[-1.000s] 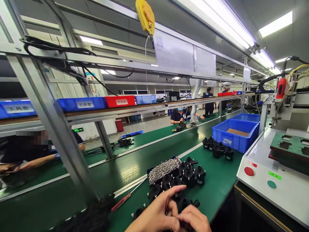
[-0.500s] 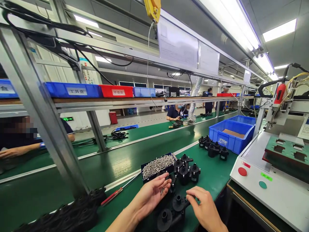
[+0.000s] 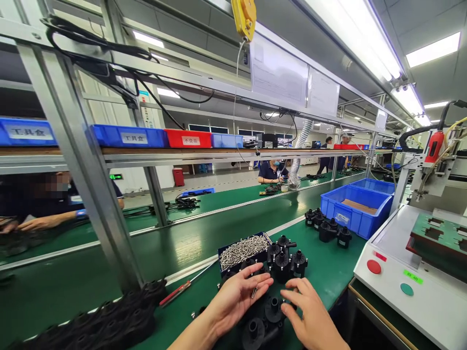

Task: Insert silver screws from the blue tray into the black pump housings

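Note:
My left hand (image 3: pixel 241 294) is turned palm up with its fingers lightly curled, and a few small metal screws (image 3: pixel 254 292) lie in it. My right hand (image 3: pixel 310 311) is beside a black pump housing (image 3: pixel 274 310), thumb and fingers apart around a spot at its right edge. I make out nothing held in the right fingers. A second black pump housing (image 3: pixel 253 331) sits nearer to me, below the left hand. Behind the left fingertips is a dark box of screws (image 3: pixel 243 251). Several black pump housings (image 3: pixel 282 260) with screws in their tops stand right of it.
A red-handled screwdriver (image 3: pixel 175 294) lies left of my left forearm. More black parts (image 3: pixel 109 311) fill the lower left. Blue bins (image 3: pixel 355 206) and further housings (image 3: pixel 326 228) stand farther back. On the right is a machine (image 3: pixel 397 272) with buttons. Co-workers sit across the line.
My right thumb and fingers have parted from a pinch at the housing's edge. The left hand still carries screws. The whole view has shifted slightly, with things appearing farther right.

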{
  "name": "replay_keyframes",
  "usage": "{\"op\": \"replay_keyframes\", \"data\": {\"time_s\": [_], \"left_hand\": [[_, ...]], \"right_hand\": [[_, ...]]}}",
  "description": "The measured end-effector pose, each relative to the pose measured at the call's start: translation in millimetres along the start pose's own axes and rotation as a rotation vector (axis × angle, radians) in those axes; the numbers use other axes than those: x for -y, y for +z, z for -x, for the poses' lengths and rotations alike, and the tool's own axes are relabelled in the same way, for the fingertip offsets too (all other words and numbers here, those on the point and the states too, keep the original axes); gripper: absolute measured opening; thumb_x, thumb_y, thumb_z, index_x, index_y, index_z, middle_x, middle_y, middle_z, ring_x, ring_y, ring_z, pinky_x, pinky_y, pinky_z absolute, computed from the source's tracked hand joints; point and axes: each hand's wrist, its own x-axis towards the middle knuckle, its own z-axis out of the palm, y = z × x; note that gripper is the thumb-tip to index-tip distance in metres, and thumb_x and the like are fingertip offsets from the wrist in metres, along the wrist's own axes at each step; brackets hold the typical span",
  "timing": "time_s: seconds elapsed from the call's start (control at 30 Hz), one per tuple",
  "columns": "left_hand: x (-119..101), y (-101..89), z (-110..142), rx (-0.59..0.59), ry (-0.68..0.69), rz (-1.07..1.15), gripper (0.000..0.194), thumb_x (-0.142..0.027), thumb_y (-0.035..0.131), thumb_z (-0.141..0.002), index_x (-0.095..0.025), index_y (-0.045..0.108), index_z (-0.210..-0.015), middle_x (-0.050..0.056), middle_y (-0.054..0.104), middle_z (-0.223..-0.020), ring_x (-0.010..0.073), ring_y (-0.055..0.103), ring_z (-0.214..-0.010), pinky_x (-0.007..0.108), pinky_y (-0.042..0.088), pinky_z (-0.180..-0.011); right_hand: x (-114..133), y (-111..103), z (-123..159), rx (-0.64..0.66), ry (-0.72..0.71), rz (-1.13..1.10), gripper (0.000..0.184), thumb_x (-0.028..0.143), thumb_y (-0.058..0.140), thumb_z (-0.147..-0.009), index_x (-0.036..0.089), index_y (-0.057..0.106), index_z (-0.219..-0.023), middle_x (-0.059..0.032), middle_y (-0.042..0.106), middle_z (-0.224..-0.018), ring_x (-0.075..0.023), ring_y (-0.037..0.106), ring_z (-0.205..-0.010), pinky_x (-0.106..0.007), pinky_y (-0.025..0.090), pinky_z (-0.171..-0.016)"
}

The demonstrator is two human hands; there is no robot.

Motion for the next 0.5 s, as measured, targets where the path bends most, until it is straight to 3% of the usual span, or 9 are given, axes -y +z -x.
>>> {"op": "replay_keyframes", "data": {"time_s": [0.1,0.23,0.33,0.4,0.5], "left_hand": [[10,-3.9,0,0.095,0.019,-0.052,0.091,0.014,0.066,-0.067,-0.007,0.039,-0.152,0.025,0.067,-0.131,0.0323,0.068,-0.125,0.034,0.052,-0.107],[22,-8.6,2,0.241,0.103,-0.141,0.086,-0.005,0.082,-0.074,-0.019,0.047,-0.151,0.020,0.062,-0.142,0.0322,0.059,-0.135,0.037,0.045,-0.112],[26,-9.3,4,0.310,0.168,-0.140,0.086,-0.018,0.087,-0.079,-0.027,0.046,-0.154,0.016,0.059,-0.148,0.0316,0.049,-0.145,0.041,0.036,-0.121],[27,-8.2,5,0.358,0.196,-0.126,0.084,-0.023,0.087,-0.081,-0.030,0.045,-0.154,0.015,0.057,-0.150,0.0318,0.046,-0.147,0.044,0.032,-0.124],[31,-5.8,4,0.400,0.207,-0.102,0.085,-0.023,0.089,-0.081,-0.030,0.046,-0.153,0.015,0.057,-0.149,0.0323,0.047,-0.146,0.046,0.031,-0.124]], "right_hand": [[13,12,-4,-0.105,0.024,-0.110,0.018,0.023,0.060,-0.101,0.026,0.075,-0.111,-0.0066,0.067,-0.108,-0.0229,0.066,-0.101,-0.034,0.055,-0.090],[30,32,-14,-0.078,0.027,-0.234,0.018,0.024,0.063,-0.099,0.026,0.077,-0.111,-0.0045,0.065,-0.100,-0.0193,0.065,-0.091,-0.030,0.052,-0.083],[36,40,-19,-0.115,0.073,-0.304,0.016,0.028,0.064,-0.099,0.025,0.080,-0.102,-0.0024,0.061,-0.087,-0.0153,0.058,-0.074,-0.027,0.046,-0.066],[36,41,-20,-0.141,0.117,-0.387,0.015,0.031,0.068,-0.096,0.023,0.080,-0.093,-0.0008,0.058,-0.082,-0.0120,0.049,-0.063,-0.025,0.038,-0.056],[31,40,-18,-0.164,0.158,-0.529,0.015,0.033,0.073,-0.090,0.019,0.075,-0.084,0.0004,0.056,-0.079,-0.0103,0.042,-0.060,-0.024,0.033,-0.052]]}}
